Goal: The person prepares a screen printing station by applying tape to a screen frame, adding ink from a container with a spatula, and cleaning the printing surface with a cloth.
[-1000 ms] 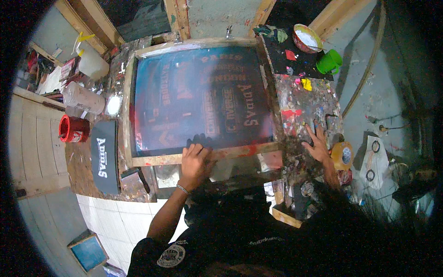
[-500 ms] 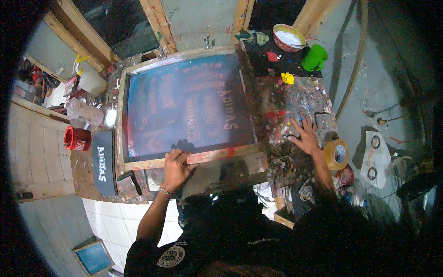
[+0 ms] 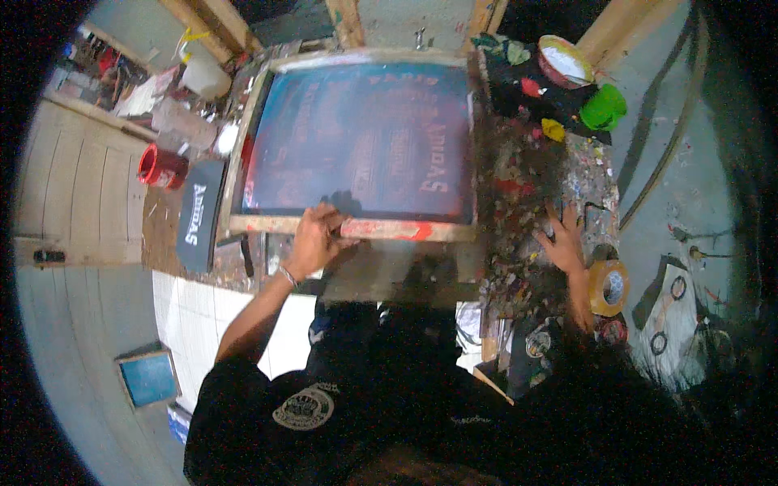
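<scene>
A screen printing frame with wooden sides and blue-purple mesh lies in the middle of the worktable; several letterings show faintly through its mesh. My left hand is closed on the frame's near wooden edge, left of a red smear, fingers over the top. To the right of the frame, my right hand lies with spread fingers on the paint-spotted tabletop, holding nothing. Just beyond its wrist sits a roll of clear tape. A dark panel with white lettering rests left of the frame.
At the far right are a bowl of white paste, a green mug and a yellow scrap. On the left stand a red container and a whitish spray bottle. A small framed screen is low on the left.
The view has turned, so the table and its things sit higher and farther right. My left hand stays on the frame's near edge, and my right hand stays spread on the tabletop.
</scene>
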`<state>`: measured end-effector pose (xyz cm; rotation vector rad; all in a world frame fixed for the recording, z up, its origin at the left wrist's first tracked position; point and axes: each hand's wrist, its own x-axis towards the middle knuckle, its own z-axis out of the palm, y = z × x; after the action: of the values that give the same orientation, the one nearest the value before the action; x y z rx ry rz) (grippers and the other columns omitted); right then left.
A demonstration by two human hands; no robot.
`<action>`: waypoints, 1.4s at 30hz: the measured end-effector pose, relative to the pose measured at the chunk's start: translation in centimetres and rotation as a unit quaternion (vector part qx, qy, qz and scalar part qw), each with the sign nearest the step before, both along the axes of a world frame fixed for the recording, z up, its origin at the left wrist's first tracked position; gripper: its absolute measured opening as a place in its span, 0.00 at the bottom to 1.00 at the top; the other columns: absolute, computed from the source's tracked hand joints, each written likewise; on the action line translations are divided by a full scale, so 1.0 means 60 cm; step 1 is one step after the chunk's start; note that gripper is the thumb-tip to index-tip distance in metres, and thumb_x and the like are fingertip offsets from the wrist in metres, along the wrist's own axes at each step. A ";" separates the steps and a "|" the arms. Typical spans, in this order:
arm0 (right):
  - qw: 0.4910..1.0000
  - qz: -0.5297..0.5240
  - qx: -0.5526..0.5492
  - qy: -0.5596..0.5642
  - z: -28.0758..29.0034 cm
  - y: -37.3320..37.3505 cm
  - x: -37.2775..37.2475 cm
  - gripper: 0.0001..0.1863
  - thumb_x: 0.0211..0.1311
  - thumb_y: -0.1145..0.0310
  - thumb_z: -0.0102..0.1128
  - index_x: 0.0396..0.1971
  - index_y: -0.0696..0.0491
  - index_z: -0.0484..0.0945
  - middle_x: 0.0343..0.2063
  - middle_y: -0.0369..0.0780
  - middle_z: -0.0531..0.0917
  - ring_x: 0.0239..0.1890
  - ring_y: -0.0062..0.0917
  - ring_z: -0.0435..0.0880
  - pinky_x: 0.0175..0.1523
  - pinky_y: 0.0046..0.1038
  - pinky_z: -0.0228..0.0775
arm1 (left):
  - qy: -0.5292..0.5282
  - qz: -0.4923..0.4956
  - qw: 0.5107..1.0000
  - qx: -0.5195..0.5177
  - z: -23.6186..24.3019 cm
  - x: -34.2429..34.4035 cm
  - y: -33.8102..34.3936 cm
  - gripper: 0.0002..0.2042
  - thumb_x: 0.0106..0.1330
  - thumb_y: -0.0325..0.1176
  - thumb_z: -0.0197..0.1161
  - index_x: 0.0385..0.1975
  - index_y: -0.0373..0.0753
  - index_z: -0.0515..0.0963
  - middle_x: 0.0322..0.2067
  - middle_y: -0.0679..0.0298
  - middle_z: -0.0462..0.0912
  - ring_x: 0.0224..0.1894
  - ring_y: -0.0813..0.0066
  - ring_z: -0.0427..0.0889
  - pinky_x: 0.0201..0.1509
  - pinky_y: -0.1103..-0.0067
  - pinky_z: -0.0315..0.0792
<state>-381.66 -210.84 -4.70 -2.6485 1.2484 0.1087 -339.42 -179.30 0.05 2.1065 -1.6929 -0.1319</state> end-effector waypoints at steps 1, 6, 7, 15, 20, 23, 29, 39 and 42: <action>1.000 0.013 0.011 0.006 -0.006 -0.002 0.005 0.38 0.59 0.53 0.63 0.69 0.44 0.59 0.70 0.57 0.49 0.73 0.50 0.42 0.73 0.49 0.35 | -0.034 -0.025 0.999 -0.016 0.012 0.007 0.005 0.20 0.47 0.41 0.75 0.37 0.36 0.81 0.31 0.58 0.77 0.41 0.58 0.75 0.46 0.68 0.67; 1.000 0.014 0.004 0.022 -0.018 -0.015 -0.007 0.39 0.61 0.54 0.60 0.70 0.40 0.55 0.69 0.58 0.49 0.74 0.47 0.42 0.73 0.49 0.32 | 0.106 -0.039 0.993 -0.021 0.143 0.032 -0.016 0.21 0.46 0.41 0.76 0.33 0.31 0.81 0.26 0.56 0.78 0.27 0.64 0.77 0.31 0.72 0.71; 0.999 0.031 -0.031 0.024 -0.027 -0.019 -0.016 0.39 0.61 0.55 0.60 0.71 0.38 0.54 0.69 0.58 0.49 0.74 0.47 0.42 0.73 0.49 0.31 | 0.109 -0.039 0.993 -0.020 0.168 0.038 -0.028 0.21 0.46 0.41 0.76 0.33 0.31 0.81 0.26 0.56 0.78 0.27 0.64 0.77 0.31 0.72 0.71; 0.998 0.009 -0.054 0.009 -0.027 -0.033 0.004 0.39 0.62 0.53 0.58 0.71 0.38 0.53 0.69 0.58 0.50 0.73 0.49 0.43 0.73 0.51 0.31 | 0.034 -0.064 0.997 -0.038 0.184 0.031 -0.031 0.21 0.46 0.38 0.76 0.34 0.30 0.79 0.27 0.52 0.78 0.28 0.59 0.78 0.34 0.70 0.71; 0.995 0.034 -0.097 0.017 -0.038 -0.041 0.008 0.38 0.63 0.49 0.57 0.71 0.37 0.54 0.69 0.57 0.49 0.73 0.49 0.43 0.72 0.53 0.34 | -0.012 -0.025 0.999 0.044 0.068 0.004 -0.006 0.20 0.47 0.38 0.74 0.38 0.34 0.79 0.34 0.52 0.80 0.37 0.52 0.80 0.41 0.67 0.74; 0.997 0.023 -0.073 0.020 -0.021 -0.026 0.019 0.38 0.63 0.46 0.55 0.71 0.36 0.55 0.70 0.56 0.48 0.73 0.49 0.43 0.71 0.55 0.36 | -0.025 -0.010 0.995 0.099 0.028 -0.001 -0.003 0.20 0.48 0.36 0.73 0.41 0.37 0.79 0.39 0.53 0.80 0.45 0.54 0.79 0.48 0.66 0.72; 0.999 0.002 -0.041 -0.008 -0.019 -0.021 0.026 0.39 0.62 0.43 0.54 0.71 0.36 0.54 0.71 0.56 0.47 0.74 0.49 0.42 0.71 0.55 0.36 | -0.054 -0.033 0.989 0.133 -0.013 0.003 0.000 0.20 0.46 0.31 0.70 0.42 0.36 0.78 0.40 0.55 0.79 0.48 0.55 0.77 0.51 0.66 0.70; 0.998 0.012 -0.059 0.000 -0.034 -0.032 0.015 0.38 0.61 0.47 0.58 0.70 0.41 0.57 0.71 0.53 0.47 0.73 0.49 0.45 0.72 0.53 0.34 | -0.053 -0.056 0.996 0.041 -0.021 0.010 0.009 0.21 0.51 0.41 0.70 0.42 0.34 0.79 0.36 0.56 0.78 0.43 0.58 0.77 0.47 0.68 0.69; 0.998 0.013 -0.068 0.006 -0.042 -0.035 -0.002 0.38 0.61 0.47 0.58 0.69 0.40 0.58 0.71 0.51 0.47 0.73 0.49 0.44 0.72 0.52 0.33 | -0.045 -0.052 0.996 0.059 -0.009 0.001 -0.001 0.21 0.51 0.41 0.71 0.41 0.34 0.80 0.37 0.55 0.79 0.43 0.58 0.77 0.47 0.69 0.69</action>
<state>-381.80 -212.92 -7.21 -2.7827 1.2690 0.0452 -339.39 -179.38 -0.49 2.1381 -1.8912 -0.1739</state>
